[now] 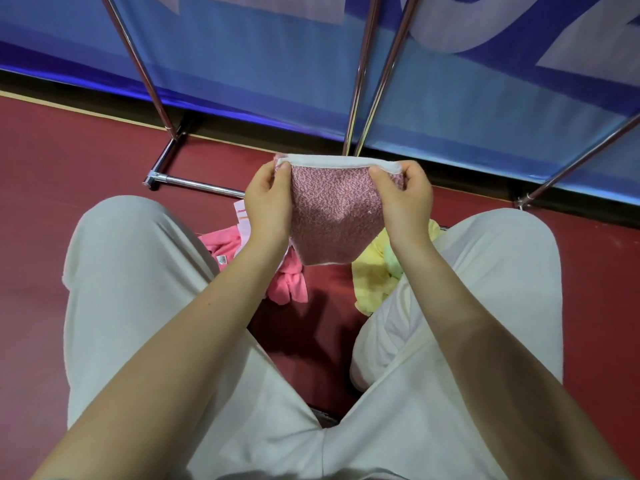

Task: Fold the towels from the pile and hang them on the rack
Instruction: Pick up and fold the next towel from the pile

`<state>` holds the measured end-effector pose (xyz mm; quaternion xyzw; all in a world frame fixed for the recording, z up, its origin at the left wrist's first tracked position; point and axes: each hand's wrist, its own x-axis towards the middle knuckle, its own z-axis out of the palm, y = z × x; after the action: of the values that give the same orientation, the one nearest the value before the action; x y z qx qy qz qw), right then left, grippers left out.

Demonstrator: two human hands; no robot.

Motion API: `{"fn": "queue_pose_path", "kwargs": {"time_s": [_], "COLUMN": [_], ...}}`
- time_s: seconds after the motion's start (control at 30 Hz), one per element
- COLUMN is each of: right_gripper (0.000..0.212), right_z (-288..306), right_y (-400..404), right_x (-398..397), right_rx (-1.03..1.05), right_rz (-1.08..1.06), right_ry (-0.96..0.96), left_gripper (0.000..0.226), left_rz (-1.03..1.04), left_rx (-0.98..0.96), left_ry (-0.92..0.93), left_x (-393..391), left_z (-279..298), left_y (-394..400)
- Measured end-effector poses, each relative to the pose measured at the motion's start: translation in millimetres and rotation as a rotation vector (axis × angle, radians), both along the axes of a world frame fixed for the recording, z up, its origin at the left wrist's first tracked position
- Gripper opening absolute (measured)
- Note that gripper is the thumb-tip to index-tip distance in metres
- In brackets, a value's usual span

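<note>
The person sits low with knees spread, in pale trousers [138, 306], and holds a small pink speckled towel [337, 216] up in front of them, above the gap between the legs. The left hand [268, 202] pinches the towel's upper left corner, thumb on the near face and fingers [281, 174] curled over the top edge. The right hand [405, 199] grips the upper right corner in the same way, so both hands are closed on the cloth.

The towel hangs from that top edge, which runs left to right and shows a white border [339, 160] folded toward the rack. Stretched between the two hands, it looks a little wider than it is tall. The lower edge hangs free and points down toward the floor, narrowing a little at the bottom.

Beneath it, on the dark red floor [52, 202], lies the pile: a bright pink towel [289, 282] to the left, with a pale striped piece [241, 216] just beside the left wrist, and a yellow towel [372, 275] to the right, partly against the right thigh. A pale green cloth [393, 259] sits on the yellow one.

Just beyond the hands stands the chrome rack [194, 181], its base bar on the floor and its slanting tubes rising out of view. Behind it runs a blue banner [259, 64].
</note>
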<state>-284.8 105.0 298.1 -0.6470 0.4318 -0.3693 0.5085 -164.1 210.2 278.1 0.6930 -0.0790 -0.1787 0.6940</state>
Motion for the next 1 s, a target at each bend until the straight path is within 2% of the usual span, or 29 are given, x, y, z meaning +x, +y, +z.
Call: {"fn": "queue_pose_path", "kwargs": {"time_s": [0.2, 0.33, 0.47, 0.7, 0.8, 0.9, 1.0], "right_gripper": [0.016, 0.019, 0.013, 0.009, 0.018, 0.021, 0.054], "right_z": [-12.6, -9.7, -2.1, 13.4, 11.8, 4.5, 2.2], "right_y": [16.8, 31.0, 44.2, 52.0, 45.2, 36.3, 32.9], "right_x": [19.2, 32.8, 39.0, 38.9, 36.1, 35.1, 33.5], "right_rx": [-0.061, 0.060, 0.140, -0.045, -0.328, -0.546, -0.437], "right_rz": [-0.105, -0.134, -0.063, 0.187, 0.257, 0.191, 0.112], "right_ry": [0.123, 0.115, 0.002, -0.096, -0.030, 0.083, 0.018], "left_gripper": [0.019, 0.022, 0.024, 0.025, 0.028, 0.028, 0.026], "left_rz": [0.076, 0.052, -0.057, -0.082, -0.106, -0.110, -0.130], "left_rx": [-0.047, -0.068, -0.086, -0.179, -0.302, -0.260, -0.188], "left_ry": [0.217, 0.215, 0.173, 0.167, 0.243, 0.190, 0.122], "left_x": [-13.8, -34.3, -50.1, -29.4, -17.3, -9.7, -8.2], "left_z": [-6.3, -1.1, 4.7, 23.2, 28.0, 28.9, 30.0], "left_y": [-10.2, -18.8, -20.5, -21.4, -19.5, -15.5, -11.3]}}
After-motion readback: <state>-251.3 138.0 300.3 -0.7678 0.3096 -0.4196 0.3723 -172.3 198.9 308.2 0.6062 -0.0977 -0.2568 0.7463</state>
